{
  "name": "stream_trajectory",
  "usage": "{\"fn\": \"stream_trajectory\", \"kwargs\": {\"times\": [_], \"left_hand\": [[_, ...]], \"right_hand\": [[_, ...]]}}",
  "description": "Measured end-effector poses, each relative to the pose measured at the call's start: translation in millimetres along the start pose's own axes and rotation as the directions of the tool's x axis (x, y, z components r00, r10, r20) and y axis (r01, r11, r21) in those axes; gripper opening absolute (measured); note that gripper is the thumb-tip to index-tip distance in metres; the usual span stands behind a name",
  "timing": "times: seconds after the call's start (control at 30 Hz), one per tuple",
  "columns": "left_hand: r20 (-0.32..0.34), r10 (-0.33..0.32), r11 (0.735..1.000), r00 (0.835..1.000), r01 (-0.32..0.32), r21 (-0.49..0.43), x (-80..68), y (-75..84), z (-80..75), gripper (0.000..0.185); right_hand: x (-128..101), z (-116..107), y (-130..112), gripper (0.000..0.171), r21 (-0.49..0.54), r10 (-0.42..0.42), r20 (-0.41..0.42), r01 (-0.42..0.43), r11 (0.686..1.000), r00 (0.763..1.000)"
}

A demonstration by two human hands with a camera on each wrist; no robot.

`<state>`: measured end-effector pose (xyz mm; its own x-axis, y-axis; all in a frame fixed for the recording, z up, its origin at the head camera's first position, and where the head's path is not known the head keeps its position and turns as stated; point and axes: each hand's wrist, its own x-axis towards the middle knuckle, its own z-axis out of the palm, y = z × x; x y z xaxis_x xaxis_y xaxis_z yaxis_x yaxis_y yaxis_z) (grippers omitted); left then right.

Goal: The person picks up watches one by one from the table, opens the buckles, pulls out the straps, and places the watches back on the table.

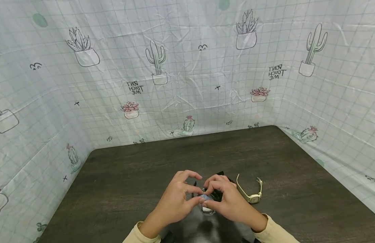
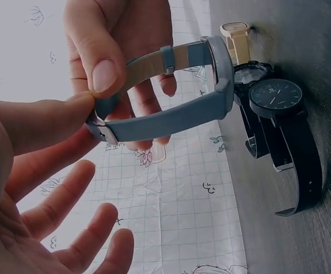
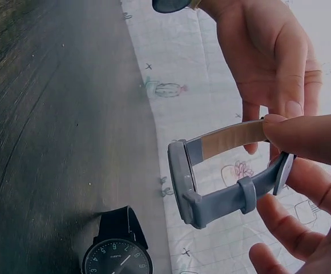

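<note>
A blue-grey wristwatch (image 2: pixel 171 119) hangs between both hands, its strap bent into a loop with tan lining inside. In the left wrist view, my left hand (image 1: pixel 176 197) pinches the strap at the metal buckle (image 2: pixel 103 131) between thumb and finger, its other fingers spread. My right hand (image 1: pixel 225 199) pinches the strap close by, with its thumb on the tan-lined part in the right wrist view. The watch case (image 3: pixel 182 180) points down toward the table. Fingers partly hide where the two strap ends meet.
On the dark table (image 1: pixel 129 182), a black watch (image 2: pixel 275 94) lies beside another dark-strapped watch (image 2: pixel 251 73). A cream-strapped watch (image 1: pixel 254 198) lies to the right of my right hand. A cactus-print sheet (image 1: pixel 187 67) surrounds the table's back and sides.
</note>
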<state>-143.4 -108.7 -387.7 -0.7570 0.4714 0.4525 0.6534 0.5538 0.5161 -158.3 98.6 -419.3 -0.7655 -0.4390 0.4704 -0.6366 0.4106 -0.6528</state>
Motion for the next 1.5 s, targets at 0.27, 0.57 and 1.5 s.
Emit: {"fn": "stream_trajectory", "kwargs": {"times": [0.27, 0.57, 1.5], "left_hand": [[-0.002, -0.004, 0.999, 1.000, 0.004, -0.033, -0.5, -0.9, 0.1, 0.006], [0.017, -0.012, 0.999, 1.000, 0.013, -0.037, -1.8, -2.0, -0.5, 0.006], [-0.003, 0.114, 0.989, 0.994, -0.113, 0.097, 1.5, -1.5, -5.7, 0.010]], "right_hand": [[-2.6, -1.7, 2.7, 0.023, 0.067, 0.015, 0.066, -0.019, 0.998, 0.998], [-4.1, -4.3, 1.2, 0.022, 0.084, 0.036, 0.086, -0.044, 0.996, 0.996], [0.5, -7.7, -6.6, 0.028, -0.004, -0.019, 0.052, 0.019, 1.000, 0.998]]}}
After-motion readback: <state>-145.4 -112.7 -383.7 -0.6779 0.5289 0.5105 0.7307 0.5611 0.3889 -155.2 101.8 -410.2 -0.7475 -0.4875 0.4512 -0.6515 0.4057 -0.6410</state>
